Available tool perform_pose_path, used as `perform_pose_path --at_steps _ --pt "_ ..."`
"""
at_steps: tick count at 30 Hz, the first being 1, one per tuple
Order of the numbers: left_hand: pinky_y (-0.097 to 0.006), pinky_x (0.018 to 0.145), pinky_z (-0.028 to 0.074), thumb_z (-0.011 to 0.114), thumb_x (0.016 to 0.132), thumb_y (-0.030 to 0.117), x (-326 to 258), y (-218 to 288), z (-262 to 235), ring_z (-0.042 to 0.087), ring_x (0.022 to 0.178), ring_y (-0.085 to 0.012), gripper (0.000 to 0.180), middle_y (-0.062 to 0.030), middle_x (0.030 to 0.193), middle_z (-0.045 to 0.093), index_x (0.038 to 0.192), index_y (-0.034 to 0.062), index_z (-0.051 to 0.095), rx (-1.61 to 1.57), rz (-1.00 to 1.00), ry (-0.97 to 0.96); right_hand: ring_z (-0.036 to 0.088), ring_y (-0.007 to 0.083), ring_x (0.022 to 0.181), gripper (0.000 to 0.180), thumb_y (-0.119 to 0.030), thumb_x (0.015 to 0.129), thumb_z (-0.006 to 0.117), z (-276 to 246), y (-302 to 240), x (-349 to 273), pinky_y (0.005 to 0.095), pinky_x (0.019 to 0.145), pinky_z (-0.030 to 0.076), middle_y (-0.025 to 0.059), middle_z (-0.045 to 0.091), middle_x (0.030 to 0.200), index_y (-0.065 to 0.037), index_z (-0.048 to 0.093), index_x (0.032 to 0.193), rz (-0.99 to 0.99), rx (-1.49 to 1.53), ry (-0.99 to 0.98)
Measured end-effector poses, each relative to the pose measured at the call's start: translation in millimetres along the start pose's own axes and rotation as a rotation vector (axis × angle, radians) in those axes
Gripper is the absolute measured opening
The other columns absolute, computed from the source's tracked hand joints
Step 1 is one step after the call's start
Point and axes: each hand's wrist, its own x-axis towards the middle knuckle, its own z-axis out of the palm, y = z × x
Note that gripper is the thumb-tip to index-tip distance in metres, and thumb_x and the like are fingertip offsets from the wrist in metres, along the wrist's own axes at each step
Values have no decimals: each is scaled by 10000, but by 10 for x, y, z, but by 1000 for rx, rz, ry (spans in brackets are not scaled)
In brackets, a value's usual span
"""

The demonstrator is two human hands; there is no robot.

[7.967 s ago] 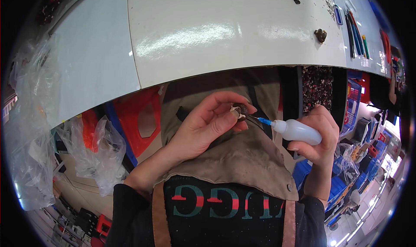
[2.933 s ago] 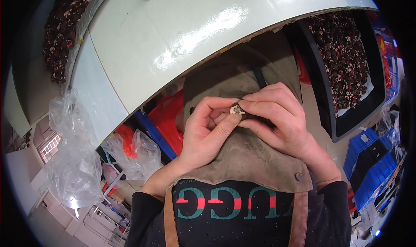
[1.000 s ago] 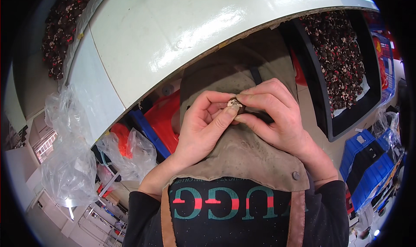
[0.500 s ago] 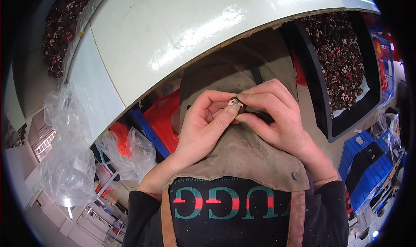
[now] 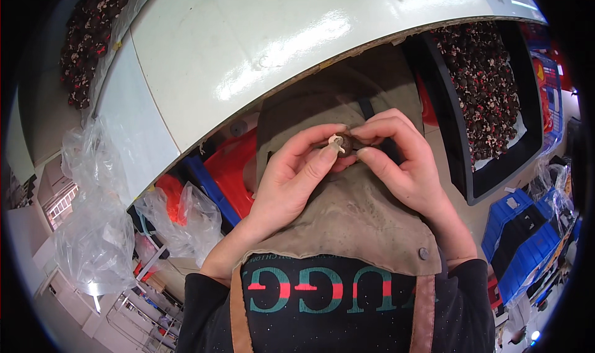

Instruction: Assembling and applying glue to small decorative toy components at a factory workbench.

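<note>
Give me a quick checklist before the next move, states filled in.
1. Left hand pinching the small round dark-brown and cream piece: ok.
2. Right hand touching that piece: cannot tell; its fingertips are right at the edge.
3. Whole piece visible: not ok, the left hand covers part.
4. Both hands clear of the glossy white tabletop: ok.
5. Black rectangular tray in view at right: ok.

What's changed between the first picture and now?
The right hand let go of the white bottle, now out of view, and moved left to the small brown piece. The camera's view turned. The left hand still holds such a piece between thumb and fingers.
</note>
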Motion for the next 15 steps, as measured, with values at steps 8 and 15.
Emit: perform_pose_path --at_steps 8,15 --pt "-283 900 447 511 929 148 14 -6 21 544 1030 -152 352 -73 1133 559 1249 11 461 97 24 -19 581 130 775 192 -29 788 647 14 20 -36 256 709 468 61 590 859 -2 576 964 239 197 -13" --pt "-283 918 438 513 926 124 -11 -10 12 538 1035 -138 337 -69 1126 562 1239 8 473 183 52 -33 541 126 898 179 52 814 584 -59 -28 -53 248 804 429 68 544 957 16 535 982 349 273 -137"
